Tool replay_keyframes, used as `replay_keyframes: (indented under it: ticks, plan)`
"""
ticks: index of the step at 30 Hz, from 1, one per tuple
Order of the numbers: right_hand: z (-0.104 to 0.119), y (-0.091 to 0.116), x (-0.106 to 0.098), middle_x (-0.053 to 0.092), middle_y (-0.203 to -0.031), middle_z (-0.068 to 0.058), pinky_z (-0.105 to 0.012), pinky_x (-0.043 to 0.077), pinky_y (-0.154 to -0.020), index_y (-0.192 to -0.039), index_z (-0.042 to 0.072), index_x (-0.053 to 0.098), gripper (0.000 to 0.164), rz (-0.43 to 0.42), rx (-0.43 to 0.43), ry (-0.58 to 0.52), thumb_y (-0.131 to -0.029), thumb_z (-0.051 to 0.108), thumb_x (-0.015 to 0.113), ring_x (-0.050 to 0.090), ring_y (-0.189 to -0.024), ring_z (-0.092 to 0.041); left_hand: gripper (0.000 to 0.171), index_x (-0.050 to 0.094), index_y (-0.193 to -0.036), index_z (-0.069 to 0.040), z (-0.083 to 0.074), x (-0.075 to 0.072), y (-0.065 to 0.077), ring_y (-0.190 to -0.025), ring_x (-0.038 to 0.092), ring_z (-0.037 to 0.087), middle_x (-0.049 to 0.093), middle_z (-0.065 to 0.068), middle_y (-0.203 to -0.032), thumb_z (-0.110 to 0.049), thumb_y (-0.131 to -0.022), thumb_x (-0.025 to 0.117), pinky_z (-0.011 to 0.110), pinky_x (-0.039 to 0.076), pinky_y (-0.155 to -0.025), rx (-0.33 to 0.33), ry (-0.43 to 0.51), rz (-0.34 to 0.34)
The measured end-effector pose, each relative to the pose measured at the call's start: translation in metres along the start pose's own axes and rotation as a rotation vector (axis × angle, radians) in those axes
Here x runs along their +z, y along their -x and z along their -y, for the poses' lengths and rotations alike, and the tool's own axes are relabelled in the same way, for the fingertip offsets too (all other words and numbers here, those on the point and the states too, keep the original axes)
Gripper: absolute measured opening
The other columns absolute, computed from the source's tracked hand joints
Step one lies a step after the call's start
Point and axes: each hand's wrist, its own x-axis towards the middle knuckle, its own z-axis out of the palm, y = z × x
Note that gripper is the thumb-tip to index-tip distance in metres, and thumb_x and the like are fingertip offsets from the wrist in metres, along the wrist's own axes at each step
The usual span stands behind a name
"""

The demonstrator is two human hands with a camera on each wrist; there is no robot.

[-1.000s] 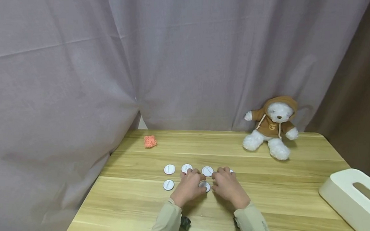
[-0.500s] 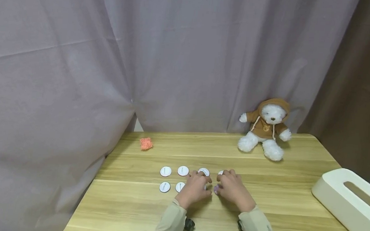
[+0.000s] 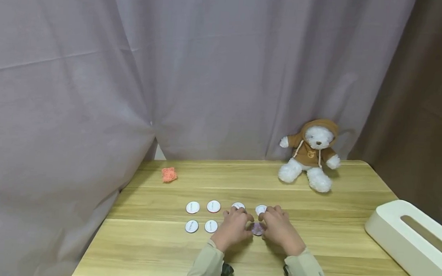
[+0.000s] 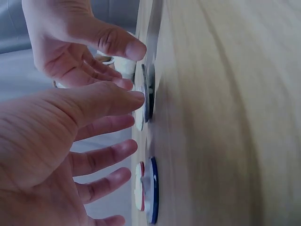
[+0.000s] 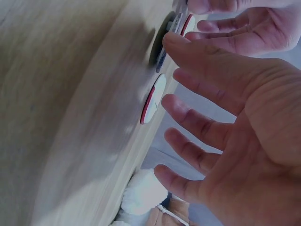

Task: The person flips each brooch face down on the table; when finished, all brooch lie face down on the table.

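A round purple-faced pin badge (image 3: 258, 229) lies between my two hands, at the right end of the nearer of two rows. My left hand (image 3: 233, 228) is on its left, fingers spread and bent slightly; its thumb tip (image 4: 136, 96) is right at the badge's edge in the left wrist view. From the other side comes my right hand (image 3: 279, 229), fingers loosely apart, with its thumb (image 5: 176, 40) overlapping the badge's edge in the right wrist view. White pin badge backs show around them, including one badge (image 3: 261, 209) just beyond and another (image 3: 238, 205) behind my left fingers.
More white-backed badges, such as this badge (image 3: 191, 226) and this red-rimmed badge (image 3: 213, 206), lie to the left. An orange knitted piece (image 3: 169, 175) is at the back left, a plush bear (image 3: 312, 155) at the back right. A cream slotted box (image 3: 413, 245) stands at right.
The hands have shifted right relative to the badges, baring the second badge of the near row. The purple face, hidden at first, then partly covered by the right hand, now shows between the hands.
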Motion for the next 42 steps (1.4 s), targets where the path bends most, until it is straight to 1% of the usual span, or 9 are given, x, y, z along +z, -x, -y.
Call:
replay_keyframes:
  ticks: [4, 10, 16, 20, 24, 29, 34, 42]
  plan:
    - [0.001, 0.000, 0.002, 0.062, -0.089, -0.009, -0.058, 0.042, -0.079, -0.085, 0.004, 0.071, 0.031, -0.005, -0.008, -0.004, -0.057, -0.002, 0.083, 0.051, -0.088, -0.033, 0.032, 0.079, -0.106, -0.017, -0.002, 0.001, -0.002, -0.094, 0.054, 0.023, 0.067, 0.001, -0.105, -0.026, -0.075, 0.085, 0.041, 0.040, -0.076, 0.007, -0.004, 0.006]
    - [-0.002, -0.002, 0.007, 0.057, -0.080, -0.005, -0.054, 0.042, -0.071, -0.073, 0.012, 0.068, 0.027, -0.007, -0.011, -0.002, -0.055, -0.001, 0.086, 0.049, -0.082, -0.029, 0.027, 0.079, -0.099, -0.017, -0.004, 0.004, -0.002, -0.090, 0.055, 0.021, 0.067, 0.000, -0.101, -0.024, -0.074, 0.086, 0.040, 0.038, -0.075, 0.005, -0.010, 0.022]
    - [-0.003, 0.000, 0.009, 0.056, -0.076, -0.003, -0.051, 0.041, -0.067, -0.063, 0.014, 0.063, 0.028, -0.015, -0.023, -0.011, -0.056, -0.003, 0.084, 0.049, -0.079, -0.028, 0.026, 0.080, -0.099, -0.018, -0.003, 0.005, -0.002, -0.089, 0.055, 0.020, 0.067, 0.000, -0.100, -0.025, -0.074, 0.086, 0.041, 0.038, -0.074, 0.004, -0.010, 0.041]
    - [-0.003, 0.000, 0.008, 0.059, -0.077, -0.003, -0.051, 0.042, -0.067, -0.065, 0.014, 0.067, 0.025, -0.007, -0.021, -0.029, -0.058, -0.003, 0.084, 0.050, -0.079, -0.027, 0.024, 0.080, -0.098, -0.020, -0.003, 0.004, -0.002, -0.087, 0.054, 0.020, 0.067, -0.001, -0.098, -0.025, -0.075, 0.086, 0.039, 0.037, -0.073, 0.010, -0.009, 0.041]
    - [-0.004, -0.001, 0.006, 0.061, -0.077, -0.002, -0.053, 0.044, -0.069, -0.067, 0.013, 0.071, 0.022, 0.003, -0.026, -0.039, -0.061, 0.000, 0.086, 0.051, -0.078, -0.026, 0.017, 0.082, -0.094, -0.022, -0.002, 0.003, -0.003, -0.084, 0.053, 0.018, 0.067, -0.002, -0.095, -0.025, -0.077, 0.085, 0.037, 0.035, -0.071, 0.025, -0.005, 0.025]
    - [-0.007, 0.000, 0.002, 0.064, -0.077, -0.001, -0.052, 0.045, -0.069, -0.069, 0.013, 0.074, 0.018, 0.013, -0.035, -0.051, -0.063, 0.001, 0.087, 0.053, -0.077, -0.025, 0.010, 0.083, -0.092, -0.022, -0.001, 0.002, -0.003, -0.081, 0.053, 0.017, 0.068, -0.002, -0.092, -0.023, -0.082, 0.082, 0.036, 0.034, -0.070, 0.046, 0.030, 0.004]
    - [-0.008, 0.000, -0.001, 0.068, -0.081, -0.002, -0.055, 0.046, -0.069, -0.071, 0.012, 0.076, 0.015, 0.015, -0.045, -0.057, -0.066, 0.003, 0.086, 0.055, -0.078, -0.026, 0.010, 0.083, -0.093, -0.022, 0.002, 0.001, -0.003, -0.079, 0.051, 0.015, 0.067, -0.004, -0.088, -0.023, -0.084, 0.081, 0.035, 0.032, -0.070, 0.053, 0.064, -0.002]
    - [-0.013, 0.000, -0.001, 0.070, -0.082, -0.001, -0.048, 0.047, -0.070, -0.074, 0.012, 0.077, 0.012, 0.002, -0.050, -0.082, -0.071, 0.003, 0.085, 0.055, -0.077, -0.023, 0.012, 0.081, -0.098, -0.020, 0.005, 0.000, -0.003, -0.077, 0.050, 0.011, 0.069, -0.005, -0.089, -0.025, -0.087, 0.078, 0.033, 0.031, -0.071, 0.033, 0.109, 0.004]
